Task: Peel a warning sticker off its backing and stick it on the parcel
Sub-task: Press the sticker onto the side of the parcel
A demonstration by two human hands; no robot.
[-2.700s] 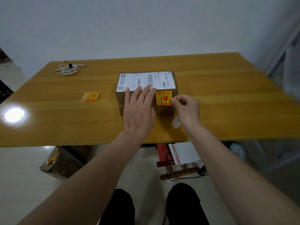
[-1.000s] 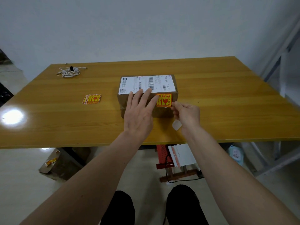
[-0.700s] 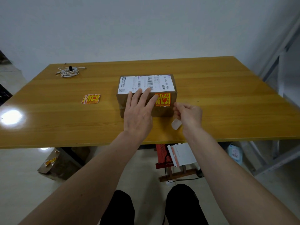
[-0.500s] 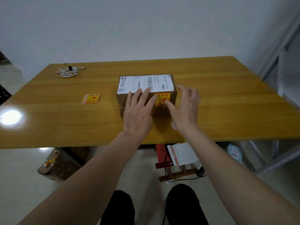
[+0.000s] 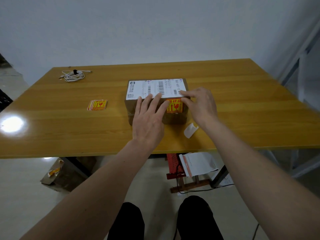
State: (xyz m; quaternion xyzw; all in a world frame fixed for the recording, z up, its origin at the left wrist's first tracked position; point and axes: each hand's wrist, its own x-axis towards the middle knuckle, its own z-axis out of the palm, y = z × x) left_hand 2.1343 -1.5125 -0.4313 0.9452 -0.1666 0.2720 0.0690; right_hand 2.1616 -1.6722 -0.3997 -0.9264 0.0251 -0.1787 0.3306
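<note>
The right hand [image 5: 201, 105] had released the backing [image 5: 190, 129], which now lay near the parcel [image 5: 156, 101], and pressed open fingers on the sticker [image 5: 174, 106] on its near face. The left hand [image 5: 149, 118] lay flat, steadying. Sticking was judged nearly complete.

Both hands' fingers [image 5: 186, 101] hide the warning sticker's [image 5: 174, 108] edges.
</note>
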